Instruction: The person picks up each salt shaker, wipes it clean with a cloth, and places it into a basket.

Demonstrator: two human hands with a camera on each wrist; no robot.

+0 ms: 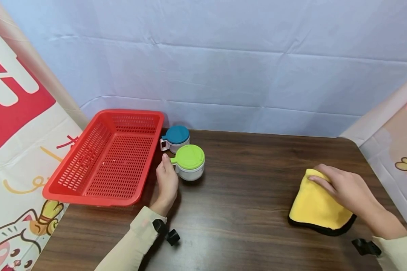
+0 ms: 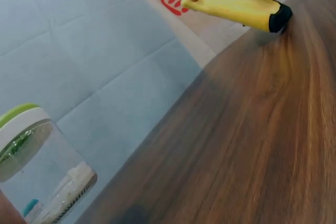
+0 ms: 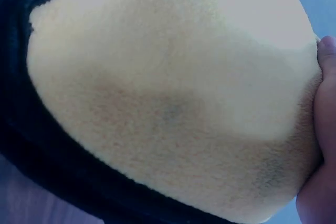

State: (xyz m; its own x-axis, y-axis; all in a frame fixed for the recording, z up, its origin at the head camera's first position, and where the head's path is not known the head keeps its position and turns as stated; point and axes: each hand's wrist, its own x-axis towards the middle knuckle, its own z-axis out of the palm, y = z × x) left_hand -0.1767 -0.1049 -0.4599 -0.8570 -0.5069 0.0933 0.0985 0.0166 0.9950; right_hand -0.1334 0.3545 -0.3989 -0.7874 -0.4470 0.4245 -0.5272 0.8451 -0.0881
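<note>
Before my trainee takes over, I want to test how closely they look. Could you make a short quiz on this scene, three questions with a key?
1. What colour is the trim of the cloth in the right hand?
2. True or false: the blue-lidded cup stands inside the basket.
3. Which does the left hand hold?
A) the basket
B) the green-lidded cup
C) the blue-lidded cup

Key: 1. Black. 2. False; it stands on the table, beside the basket. 3. B.
</note>
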